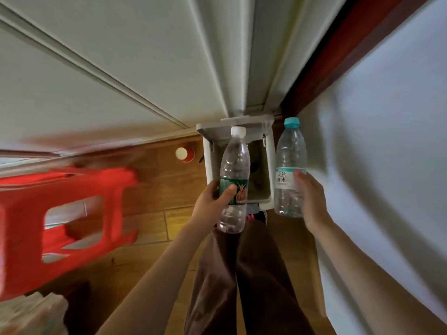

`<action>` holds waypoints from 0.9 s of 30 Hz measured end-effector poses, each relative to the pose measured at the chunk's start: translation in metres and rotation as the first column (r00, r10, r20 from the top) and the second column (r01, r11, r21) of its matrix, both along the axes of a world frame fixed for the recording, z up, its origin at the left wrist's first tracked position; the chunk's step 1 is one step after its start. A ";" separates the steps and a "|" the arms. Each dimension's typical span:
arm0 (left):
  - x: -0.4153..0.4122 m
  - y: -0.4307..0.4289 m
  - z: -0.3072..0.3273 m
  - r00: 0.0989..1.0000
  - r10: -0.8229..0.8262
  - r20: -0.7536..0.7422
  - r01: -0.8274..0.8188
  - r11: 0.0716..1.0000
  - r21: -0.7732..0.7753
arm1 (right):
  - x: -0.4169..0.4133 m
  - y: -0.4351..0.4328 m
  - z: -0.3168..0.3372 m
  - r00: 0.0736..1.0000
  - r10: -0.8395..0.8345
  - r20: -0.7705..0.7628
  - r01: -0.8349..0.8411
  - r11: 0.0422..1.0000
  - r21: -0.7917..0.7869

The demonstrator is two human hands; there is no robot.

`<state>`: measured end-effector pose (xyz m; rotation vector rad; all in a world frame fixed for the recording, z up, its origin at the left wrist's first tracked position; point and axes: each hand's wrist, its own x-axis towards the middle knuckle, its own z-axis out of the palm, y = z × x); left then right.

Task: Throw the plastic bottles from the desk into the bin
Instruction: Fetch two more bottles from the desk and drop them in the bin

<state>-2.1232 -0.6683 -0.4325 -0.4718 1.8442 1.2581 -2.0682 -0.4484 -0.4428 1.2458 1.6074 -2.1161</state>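
Observation:
My left hand [212,201] grips a clear plastic bottle [234,165] with a green label and a white cap, held upright. A second clear bottle [289,155], with a white label and a teal cap, is held upright in my right hand [312,201]. Both bottles hang over a white rectangular bin [208,163] standing on the wooden floor below, its lid raised against the wall. The green-label bottle covers the left part of the bin's opening, and the other bottle is over its right rim. Some dark litter shows inside the bin.
A red plastic stool [65,218] stands on the floor to the left, blurred. A small red cup [185,154] sits on the floor left of the bin. A white surface [387,165] rises on the right. My legs in brown trousers [242,274] are below.

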 end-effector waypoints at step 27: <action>-0.047 0.024 -0.079 0.926 -0.282 -0.252 0.280 0.959 -0.043 | 0.001 -0.014 -0.053 0.997 -0.058 -0.047 0.059 0.998 0.029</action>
